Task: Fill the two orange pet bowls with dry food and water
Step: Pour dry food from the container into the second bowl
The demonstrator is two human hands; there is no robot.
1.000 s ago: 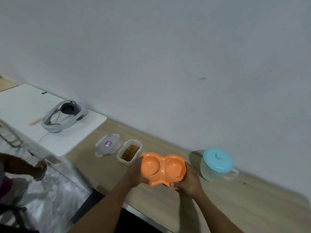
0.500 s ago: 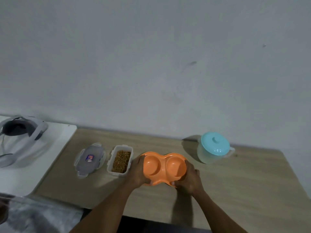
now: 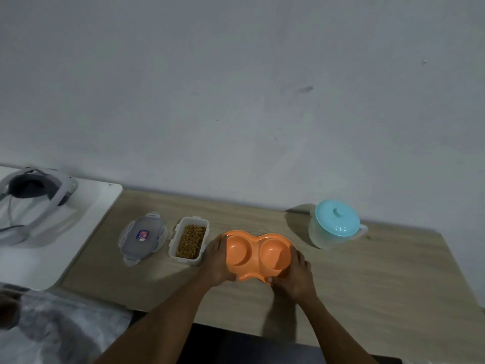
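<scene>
An orange double pet bowl sits at the middle of the wooden table, both of its cups empty. My left hand grips its left end and my right hand grips its right end. To the left of the bowl stands an open clear container of dry food, with its grey lid lying beside it. A clear pitcher with a turquoise lid stands to the right of the bowl, near the wall.
A white table adjoins the wooden one on the left and carries a white and grey headset. A grey wall runs directly behind both tables. Grey marbled floor shows at the lower left.
The view has swung so the table now lies level in front of me. Both hands still hold the orange bowl, which has stayed between the food container and the pitcher.
</scene>
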